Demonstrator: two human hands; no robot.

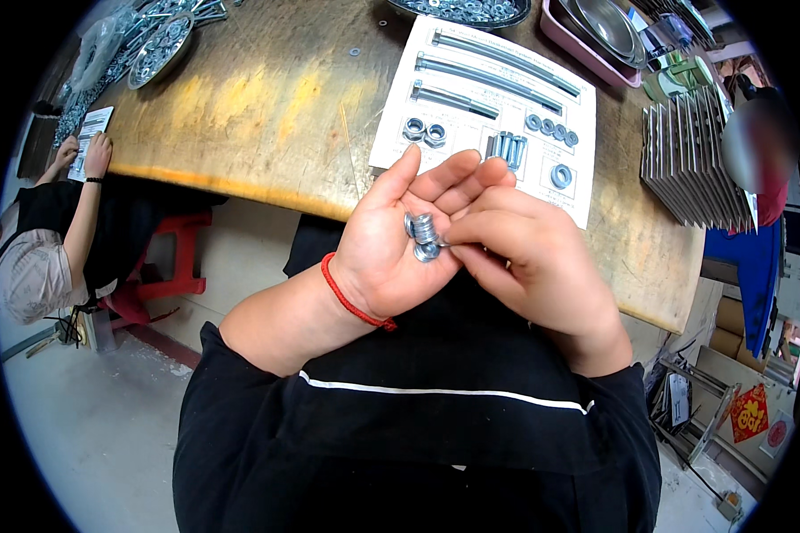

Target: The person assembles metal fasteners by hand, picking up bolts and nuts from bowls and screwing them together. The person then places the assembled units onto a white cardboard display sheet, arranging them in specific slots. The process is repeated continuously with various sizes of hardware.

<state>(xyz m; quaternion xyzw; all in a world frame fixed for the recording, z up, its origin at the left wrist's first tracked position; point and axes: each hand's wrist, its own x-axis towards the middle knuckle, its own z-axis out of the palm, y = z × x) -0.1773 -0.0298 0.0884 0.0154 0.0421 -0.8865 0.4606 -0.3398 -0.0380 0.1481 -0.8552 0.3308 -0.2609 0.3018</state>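
Note:
My left hand [384, 235] is palm up and slightly cupped, with a red braided cord round its wrist. Several shiny metal washers [424, 228] lie in that palm, some stacked on edge against each other. From the right, my right hand [529, 244] reaches over the left fingers. Its thumb and forefinger pinch together at the edge of the pile, on what looks like one washer, mostly hidden by the fingertips. Just beyond both hands, a white printed sheet [391, 133] with pictures of bolts, nuts and washers lies on the worn wooden table [267, 107].
A metal dish of small hardware [162, 51] and loose bolts [142, 22] are at the far left. A dark tray of washers [471, 11] stands at the back. To the right are a pink bin [582, 53] and upright cards [698, 160]. Another person's hands [98, 153] hold paper at left.

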